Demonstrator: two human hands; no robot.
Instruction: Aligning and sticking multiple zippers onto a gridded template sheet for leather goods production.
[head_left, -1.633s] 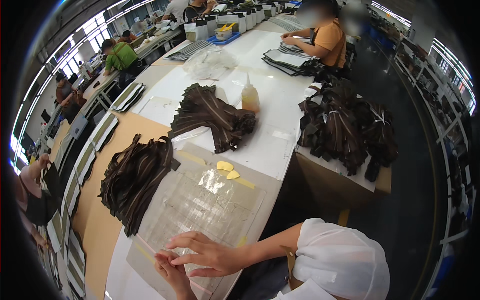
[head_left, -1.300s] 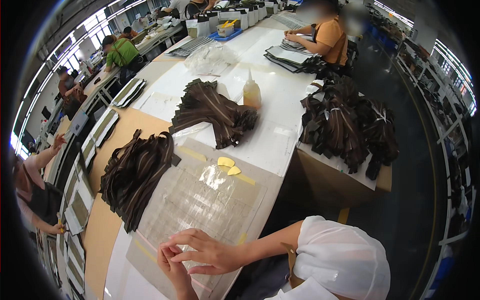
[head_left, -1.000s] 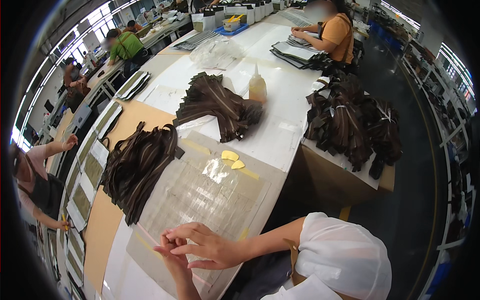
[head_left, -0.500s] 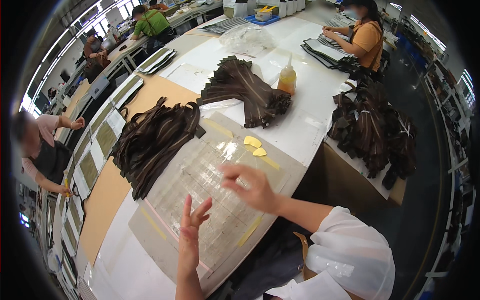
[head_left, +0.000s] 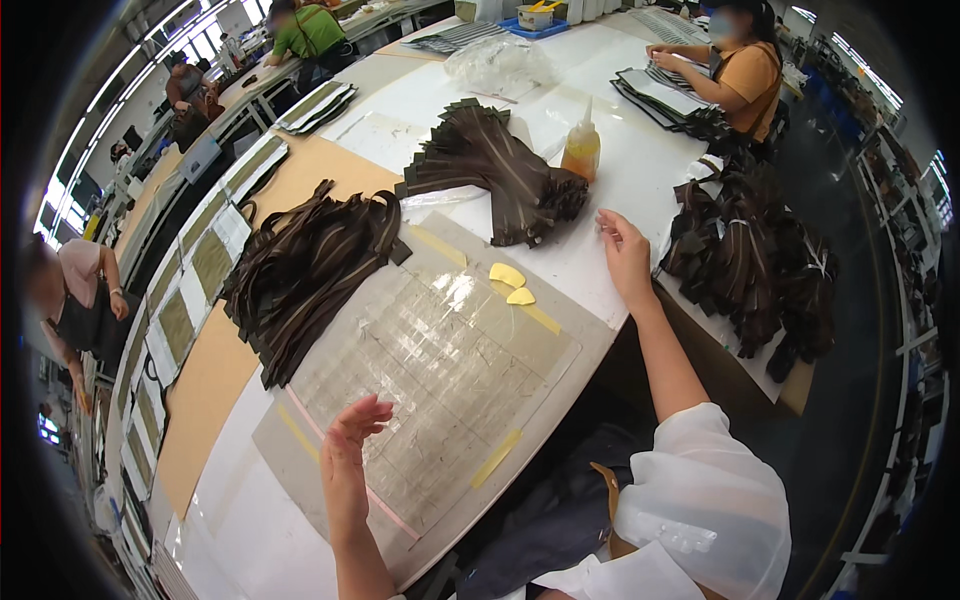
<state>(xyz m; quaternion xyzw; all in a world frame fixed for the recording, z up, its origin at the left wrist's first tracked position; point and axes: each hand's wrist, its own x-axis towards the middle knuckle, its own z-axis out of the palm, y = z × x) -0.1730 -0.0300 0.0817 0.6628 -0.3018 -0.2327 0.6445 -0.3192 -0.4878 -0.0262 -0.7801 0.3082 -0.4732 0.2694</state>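
My left hand (head_left: 355, 445) is raised over the left edge of a board (head_left: 430, 370) with a clear, gridded surface, its fingers loosely bent and apart with nothing in them. Out to the right, my right hand (head_left: 626, 255) hovers by the table edge, fingers slightly spread and holding nothing visible. Nearest to it lies a fanned bundle of dark brown strips (head_left: 495, 175) that look like zippers. Behind that stands a squeeze bottle (head_left: 581, 155) of amber liquid. Two yellow curved pieces (head_left: 507, 275) rest on the board's far right part. A looser pile of brown strips (head_left: 310, 270) lies at its far left.
Tied brown bundles (head_left: 745, 260) sit on a lower surface at right, beside the aisle. A crumpled clear plastic bag (head_left: 500, 65) lies farther back. Co-workers are at the left (head_left: 85, 290) and far right (head_left: 750, 75). Olive and white panels (head_left: 210, 255) line the left side.
My right hand has swung from above the board out to the right, near the bottle and bundle. My left hand has drifted slightly left and lower. The left co-worker's arms have moved.
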